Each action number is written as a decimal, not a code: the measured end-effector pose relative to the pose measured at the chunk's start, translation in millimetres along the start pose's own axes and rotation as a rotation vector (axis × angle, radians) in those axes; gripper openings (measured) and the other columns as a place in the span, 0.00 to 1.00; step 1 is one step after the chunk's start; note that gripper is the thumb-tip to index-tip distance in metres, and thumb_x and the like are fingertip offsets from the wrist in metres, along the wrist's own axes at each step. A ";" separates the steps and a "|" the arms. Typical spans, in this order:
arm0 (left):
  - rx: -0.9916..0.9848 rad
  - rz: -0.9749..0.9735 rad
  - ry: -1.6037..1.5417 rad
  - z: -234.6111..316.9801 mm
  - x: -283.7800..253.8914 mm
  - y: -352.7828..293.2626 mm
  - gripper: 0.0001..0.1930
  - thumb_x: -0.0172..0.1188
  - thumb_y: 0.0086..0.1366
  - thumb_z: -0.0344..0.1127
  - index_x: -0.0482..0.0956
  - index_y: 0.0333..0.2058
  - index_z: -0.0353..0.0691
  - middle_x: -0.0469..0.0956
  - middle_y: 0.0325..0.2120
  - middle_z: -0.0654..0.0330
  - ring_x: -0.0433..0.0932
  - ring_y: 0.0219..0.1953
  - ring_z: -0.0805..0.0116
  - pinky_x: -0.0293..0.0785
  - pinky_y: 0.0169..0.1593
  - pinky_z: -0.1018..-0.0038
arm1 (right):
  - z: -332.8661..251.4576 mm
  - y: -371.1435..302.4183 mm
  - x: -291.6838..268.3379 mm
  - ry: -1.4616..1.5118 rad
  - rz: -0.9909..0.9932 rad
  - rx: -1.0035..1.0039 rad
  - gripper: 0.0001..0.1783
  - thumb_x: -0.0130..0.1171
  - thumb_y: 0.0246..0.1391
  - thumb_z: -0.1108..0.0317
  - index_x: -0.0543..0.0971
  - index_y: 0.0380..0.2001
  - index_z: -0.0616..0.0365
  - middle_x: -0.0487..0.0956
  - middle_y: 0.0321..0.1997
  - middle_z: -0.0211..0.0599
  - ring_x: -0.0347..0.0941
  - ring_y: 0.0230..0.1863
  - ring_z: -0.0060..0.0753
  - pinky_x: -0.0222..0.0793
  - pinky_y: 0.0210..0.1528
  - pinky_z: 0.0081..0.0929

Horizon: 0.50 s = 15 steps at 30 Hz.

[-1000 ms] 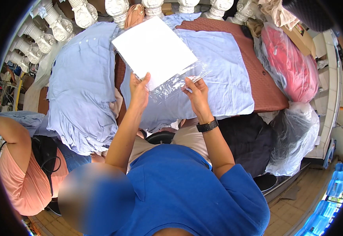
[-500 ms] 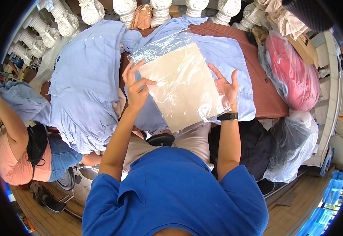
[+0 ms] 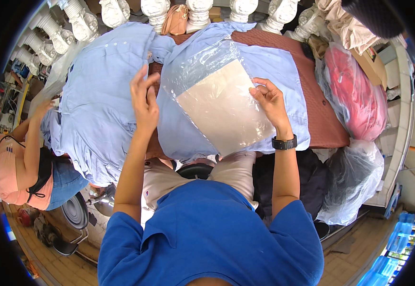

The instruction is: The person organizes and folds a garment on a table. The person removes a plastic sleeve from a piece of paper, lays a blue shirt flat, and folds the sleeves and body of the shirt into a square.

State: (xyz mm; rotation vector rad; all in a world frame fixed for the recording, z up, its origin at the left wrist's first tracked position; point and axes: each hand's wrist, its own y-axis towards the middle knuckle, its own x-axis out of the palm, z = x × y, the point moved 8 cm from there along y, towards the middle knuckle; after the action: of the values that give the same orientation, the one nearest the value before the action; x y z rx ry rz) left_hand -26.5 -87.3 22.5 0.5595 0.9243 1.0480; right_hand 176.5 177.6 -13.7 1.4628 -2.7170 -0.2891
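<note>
A clear plastic bag [image 3: 200, 66] with a flat beige sheet [image 3: 224, 102] inside lies at a slant in front of me, over a light blue garment [image 3: 288, 90]. My right hand [image 3: 269, 97] pinches the bag's right edge between thumb and fingers. My left hand [image 3: 145, 102] is off the bag, a short way left of it, its fingers apart and slightly blurred. Beneath that hand runs the strip between the spread garment and a pile of light blue shirts [image 3: 105, 90]. No object shows in the left hand.
The table [image 3: 329, 117] has a reddish-brown quilted cover. White balusters [image 3: 199, 14] and a tan handbag [image 3: 175, 20] line its far edge. On the right are a plastic-wrapped red bundle [image 3: 355, 90] and a clear bag [image 3: 352, 181]. A co-worker [image 3: 21, 167] sits at the left.
My left hand has let go of the bag and moved left. My right hand has gone from spread fingers to a pinch on the bag's edge. The co-worker's arms have shifted.
</note>
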 end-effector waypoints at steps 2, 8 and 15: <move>-0.097 -0.058 -0.128 -2.1 0.1 22.1 0.19 0.56 0.66 0.31 0.72 0.56 0.41 0.68 0.59 0.50 0.66 0.62 0.54 0.58 0.65 0.60 | -8.5 3.6 3.9 -0.026 -0.030 0.026 0.15 0.61 0.60 0.72 0.77 0.50 0.60 0.84 0.36 0.32 0.74 0.36 0.15 0.70 0.39 0.17; -0.364 -0.507 -0.642 7.4 59.5 52.3 0.25 0.56 0.69 0.35 0.63 0.63 0.42 0.72 0.54 0.54 0.74 0.50 0.67 0.69 0.57 0.67 | -16.9 16.6 20.4 -0.098 -0.266 0.081 0.14 0.61 0.59 0.72 0.79 0.48 0.61 0.83 0.37 0.29 0.74 0.35 0.15 0.70 0.38 0.16; -0.361 -0.752 -0.512 -40.5 119.2 17.7 0.20 0.58 0.66 0.26 0.72 0.56 0.40 0.76 0.36 0.63 0.74 0.33 0.78 0.71 0.39 0.79 | 30.1 41.3 19.8 -0.211 -0.479 0.170 0.14 0.60 0.60 0.71 0.79 0.49 0.60 0.82 0.40 0.29 0.75 0.41 0.17 0.70 0.45 0.18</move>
State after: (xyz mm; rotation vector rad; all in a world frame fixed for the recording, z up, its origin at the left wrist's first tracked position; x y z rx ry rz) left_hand -46.4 27.2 -29.1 0.1280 0.4052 0.3379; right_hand 127.7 187.7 -36.7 2.2462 -2.5506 -0.2416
